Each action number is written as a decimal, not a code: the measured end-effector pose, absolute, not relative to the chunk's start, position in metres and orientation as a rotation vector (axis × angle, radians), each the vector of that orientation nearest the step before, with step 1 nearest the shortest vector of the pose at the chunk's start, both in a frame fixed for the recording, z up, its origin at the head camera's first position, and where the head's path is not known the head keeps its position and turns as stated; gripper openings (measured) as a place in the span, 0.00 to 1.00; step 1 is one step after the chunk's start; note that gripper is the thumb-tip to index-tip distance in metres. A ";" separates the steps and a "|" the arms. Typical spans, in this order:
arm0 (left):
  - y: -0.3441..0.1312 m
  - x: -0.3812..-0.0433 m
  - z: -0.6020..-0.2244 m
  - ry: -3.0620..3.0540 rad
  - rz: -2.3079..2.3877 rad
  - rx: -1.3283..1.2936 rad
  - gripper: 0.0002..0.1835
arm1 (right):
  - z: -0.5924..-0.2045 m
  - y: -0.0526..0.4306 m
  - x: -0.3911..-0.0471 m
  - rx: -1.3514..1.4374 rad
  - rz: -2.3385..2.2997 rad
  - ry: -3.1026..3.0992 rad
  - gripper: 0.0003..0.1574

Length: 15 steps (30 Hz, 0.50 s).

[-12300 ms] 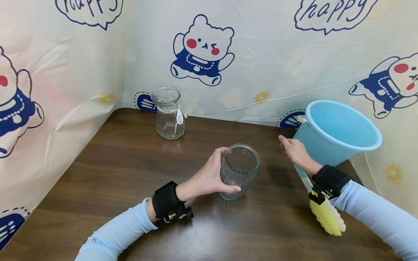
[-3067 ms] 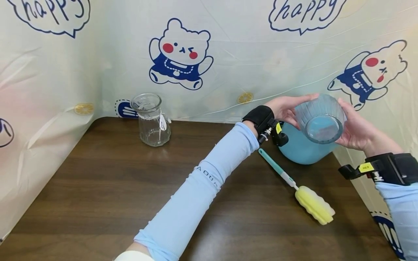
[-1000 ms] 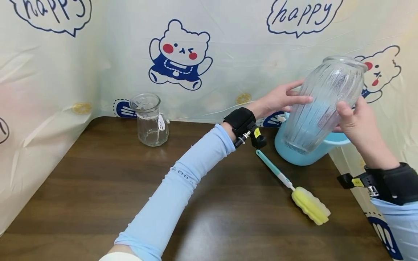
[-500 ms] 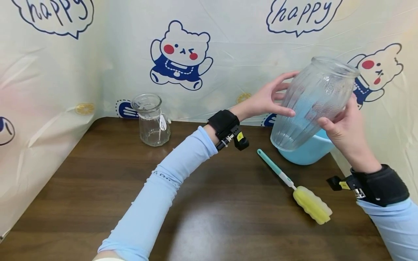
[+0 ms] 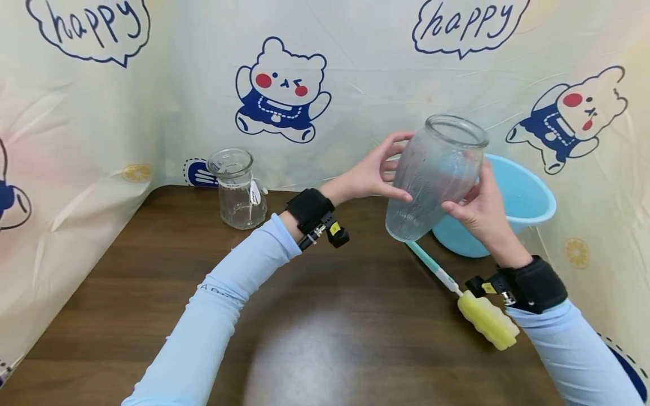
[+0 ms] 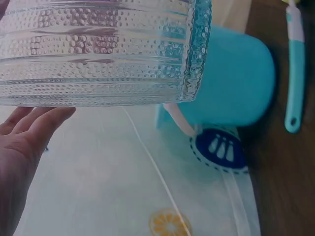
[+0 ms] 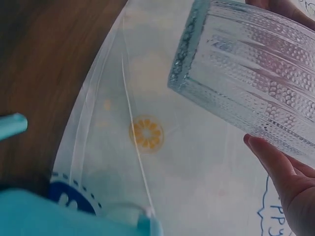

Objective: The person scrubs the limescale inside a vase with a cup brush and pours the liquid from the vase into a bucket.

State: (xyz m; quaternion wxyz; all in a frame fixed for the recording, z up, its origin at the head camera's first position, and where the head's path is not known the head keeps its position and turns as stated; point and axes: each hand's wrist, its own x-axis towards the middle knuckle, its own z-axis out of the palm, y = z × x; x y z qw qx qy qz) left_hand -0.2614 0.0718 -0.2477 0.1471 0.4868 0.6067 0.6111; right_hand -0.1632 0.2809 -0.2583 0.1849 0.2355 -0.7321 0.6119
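A clear glass jar (image 5: pixel 431 175) with ribbed, bumpy walls is held up off the table, tilted with its mouth to the upper right. My left hand (image 5: pixel 378 172) holds its left side, thumb in front and fingers partly behind the glass. On the other side my right hand (image 5: pixel 479 211) grips the jar, its thumb lying across the front. Close up, the left wrist view shows the jar's textured wall (image 6: pixel 108 54) and base edge above the left fingers. Part of the right hand's fingers is hidden by the jar.
Behind the right hand stands a light blue bucket (image 5: pixel 523 194). A sponge bottle brush (image 5: pixel 487 321) with a teal handle lies on the brown table (image 5: pixel 304 338), its handle end under the jar. At the back left stands another glass jar (image 5: pixel 241 197) with a tag.
Earlier the left hand held the jar on the table; later both hands had it upside down over the bucket. Since then it has turned mouth up and moved left, away from the bucket.
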 end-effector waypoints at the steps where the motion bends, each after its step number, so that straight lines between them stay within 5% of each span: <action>1: 0.068 -0.261 -0.250 1.751 1.755 1.390 0.51 | -0.261 0.278 -0.164 0.679 1.727 -2.071 0.55; 15: 0.002 -0.249 -0.279 1.888 1.744 1.260 0.51 | -0.291 0.233 -0.179 0.733 1.688 -2.257 0.62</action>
